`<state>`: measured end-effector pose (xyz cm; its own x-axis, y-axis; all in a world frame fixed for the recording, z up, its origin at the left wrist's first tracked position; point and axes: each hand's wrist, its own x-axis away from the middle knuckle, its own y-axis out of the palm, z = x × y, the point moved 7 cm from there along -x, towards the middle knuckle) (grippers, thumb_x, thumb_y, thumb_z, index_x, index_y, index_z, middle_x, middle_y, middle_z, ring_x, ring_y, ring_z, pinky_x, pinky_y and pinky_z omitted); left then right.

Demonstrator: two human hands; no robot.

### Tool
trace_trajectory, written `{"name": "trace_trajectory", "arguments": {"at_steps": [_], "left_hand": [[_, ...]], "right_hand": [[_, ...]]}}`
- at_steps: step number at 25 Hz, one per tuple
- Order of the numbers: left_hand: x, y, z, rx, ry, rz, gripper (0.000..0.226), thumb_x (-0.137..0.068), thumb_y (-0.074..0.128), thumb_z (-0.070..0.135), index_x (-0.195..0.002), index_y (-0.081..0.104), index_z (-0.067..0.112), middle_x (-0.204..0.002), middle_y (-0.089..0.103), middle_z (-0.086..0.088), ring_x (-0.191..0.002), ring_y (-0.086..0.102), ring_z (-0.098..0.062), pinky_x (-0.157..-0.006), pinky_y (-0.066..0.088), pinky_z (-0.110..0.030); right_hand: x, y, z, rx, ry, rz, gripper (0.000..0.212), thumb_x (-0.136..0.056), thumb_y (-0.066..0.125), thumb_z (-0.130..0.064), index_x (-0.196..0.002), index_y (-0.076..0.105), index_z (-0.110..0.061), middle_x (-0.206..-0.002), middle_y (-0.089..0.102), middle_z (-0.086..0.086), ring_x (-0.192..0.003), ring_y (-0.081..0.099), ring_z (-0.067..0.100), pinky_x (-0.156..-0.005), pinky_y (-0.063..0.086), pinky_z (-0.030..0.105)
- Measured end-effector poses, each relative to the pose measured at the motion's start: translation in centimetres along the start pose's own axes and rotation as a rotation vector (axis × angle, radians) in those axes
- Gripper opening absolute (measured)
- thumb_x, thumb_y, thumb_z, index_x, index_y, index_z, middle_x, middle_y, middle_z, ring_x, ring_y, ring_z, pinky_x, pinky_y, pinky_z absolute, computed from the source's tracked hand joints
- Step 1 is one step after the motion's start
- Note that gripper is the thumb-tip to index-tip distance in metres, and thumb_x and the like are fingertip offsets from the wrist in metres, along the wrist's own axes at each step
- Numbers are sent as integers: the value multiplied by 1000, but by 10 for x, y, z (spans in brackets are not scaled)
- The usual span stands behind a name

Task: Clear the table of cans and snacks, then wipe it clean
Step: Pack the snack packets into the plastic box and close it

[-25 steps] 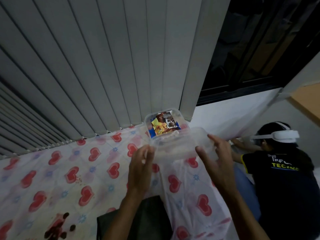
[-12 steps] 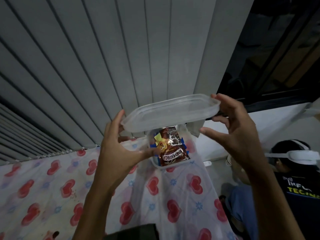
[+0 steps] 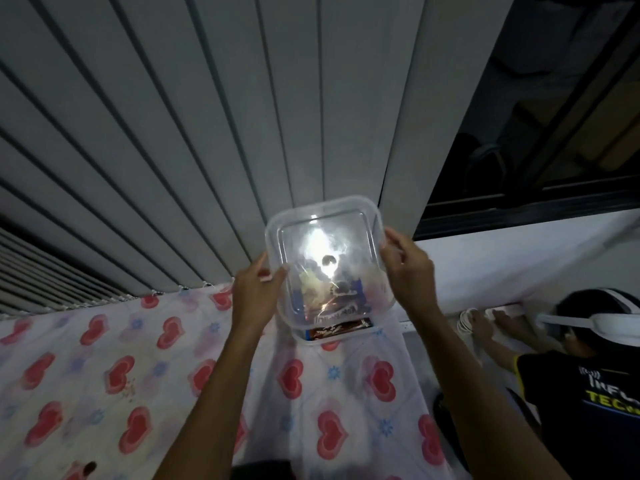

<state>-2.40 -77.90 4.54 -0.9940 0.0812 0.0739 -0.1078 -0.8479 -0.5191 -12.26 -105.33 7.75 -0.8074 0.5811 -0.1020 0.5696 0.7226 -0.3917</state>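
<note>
1. While the snack packet (image 3: 341, 332) sits in the clear container (image 3: 346, 339) at the desk's (image 3: 138, 358) far edge, the lid (image 3: 325, 258) hangs just above it.
2. Left hand (image 3: 254, 296) and right hand (image 3: 410, 271) each pinch a lid edge.
3. Looks like the packing step; next it needs lining up and pressing down.

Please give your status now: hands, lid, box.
Left hand and right hand each grip a side of the clear lid. Lid tilted above the box, not closed. Snack packet inside. Nothing in the way.

One head-worn camera looks forward and down, close over the table (image 3: 104, 358).
</note>
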Motion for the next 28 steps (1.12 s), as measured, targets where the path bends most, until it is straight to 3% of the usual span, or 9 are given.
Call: {"name": "trace_trajectory", "arguments": {"at_steps": [3,6,9,13,16,22,25,28], "left_hand": [[-12,41,-44,-169,-120,-100,29,-95,68,32,-109,76,8,-99,77,-16,-86,70,-30,-69,48,-32],[-13,62,-61,-247,-173,-138,29,-97,66,28,-103,76,2,-101,76,-17,-78,61,-22,-59,36,-26],[-17,68,-69,-222,-193,-111,28,-96,68,26,-95,77,0,-96,77,-18,-77,64,-23,-57,38,-24],[-23,72,-73,-237,-189,-116,29,-95,68,30,-97,76,2,-95,75,-16,-80,67,-26,-67,41,-26],[-26,72,-73,-232,-205,-119,29,-96,67,31,-99,76,3,-97,75,-15,-84,69,-29,-66,42,-26],[-31,72,-75,-307,-234,-105,33,-98,62,35,-104,76,6,-105,76,-13,-79,60,-20,-68,44,-28],[-31,73,-76,-392,-275,-106,39,-97,61,45,-109,75,11,-108,75,-10,-89,68,-27,-70,47,-31],[-38,72,-77,-436,-303,-123,41,-94,65,47,-112,73,11,-111,74,-9,-91,68,-28,-69,46,-31]], "right_hand": [[-9,29,49,217,38,-139,27,-102,49,-26,-118,68,-16,-104,71,0,-89,63,14,-80,51,26],[-8,43,87,310,82,-147,27,-103,49,-16,-119,69,-8,-108,74,13,-90,69,22,-89,52,27],[-6,50,101,336,137,-117,29,-104,48,-16,-123,67,-6,-113,74,14,-99,70,28,-88,46,26],[-6,57,114,290,151,-95,25,-105,49,-21,-113,69,-10,-103,75,9,-84,69,17,-91,58,35],[-11,58,109,309,99,-74,25,-105,49,-19,-110,70,-6,-101,75,12,-80,61,12,-83,50,24],[-20,64,105,465,89,-112,26,-104,47,-16,-109,70,-4,-104,73,15,-89,71,26,-79,48,26],[-28,68,110,526,95,-175,26,-103,46,-17,-119,64,-9,-104,73,14,-89,70,27,-83,53,33],[-39,73,107,536,119,-357,39,-105,43,-22,-144,43,-20,-102,69,12,-82,63,22,-83,54,38]]}}
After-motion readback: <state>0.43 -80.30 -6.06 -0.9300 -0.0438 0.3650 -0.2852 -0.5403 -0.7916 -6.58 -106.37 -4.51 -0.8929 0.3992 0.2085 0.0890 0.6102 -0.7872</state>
